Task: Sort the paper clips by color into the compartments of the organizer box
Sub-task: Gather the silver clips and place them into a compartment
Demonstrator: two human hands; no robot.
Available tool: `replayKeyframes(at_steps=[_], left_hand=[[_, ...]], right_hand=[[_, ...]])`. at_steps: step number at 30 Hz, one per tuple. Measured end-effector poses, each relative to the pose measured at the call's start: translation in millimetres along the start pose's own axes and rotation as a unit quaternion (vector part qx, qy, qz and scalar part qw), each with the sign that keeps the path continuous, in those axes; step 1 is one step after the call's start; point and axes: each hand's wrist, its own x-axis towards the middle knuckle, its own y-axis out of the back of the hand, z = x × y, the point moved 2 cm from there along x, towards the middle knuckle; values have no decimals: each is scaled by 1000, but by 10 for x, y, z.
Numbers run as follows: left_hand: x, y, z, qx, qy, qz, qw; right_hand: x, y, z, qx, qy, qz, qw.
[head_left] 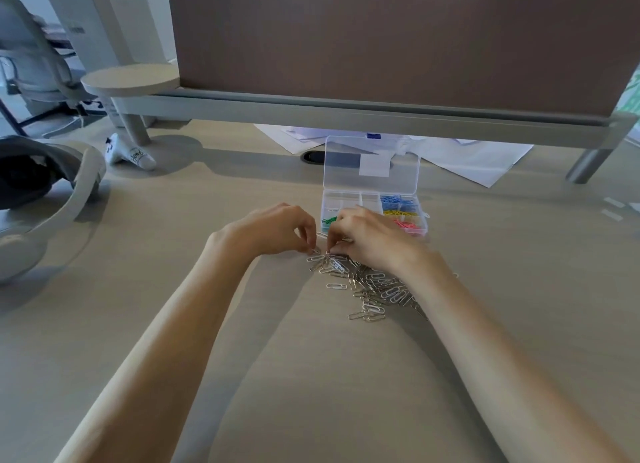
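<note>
Silver wire paper clips (367, 288) sit heaped near the clear plastic organizer box (341, 199), likely for short carries; left hand (277, 230) and right hand (367, 238) each pinch clips at the heap's edge.

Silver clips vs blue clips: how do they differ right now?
Colour: the silver clips are metallic grey, the blue clips light blue. Place: the silver clips lie in a loose pile on the desk; the blue clips sit in the far right part of the organizer box. Contact: the left hand and right hand pinch at the silver clips; nothing touches the blue clips. Both are paper clips.
</note>
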Motion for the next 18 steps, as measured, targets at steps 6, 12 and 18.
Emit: replayKeyframes(at_steps=[6, 12, 18], left_hand=[[-28, 6, 32, 44, 14, 5, 999], [-22, 12, 64, 51, 0, 26, 998], [-37, 27, 156, 140, 0, 49, 989]], right_hand=[[-29, 41, 17, 48, -32, 3, 998], [-93, 169, 45, 72, -47, -45, 995], [-53, 86, 7, 28, -50, -73, 996]])
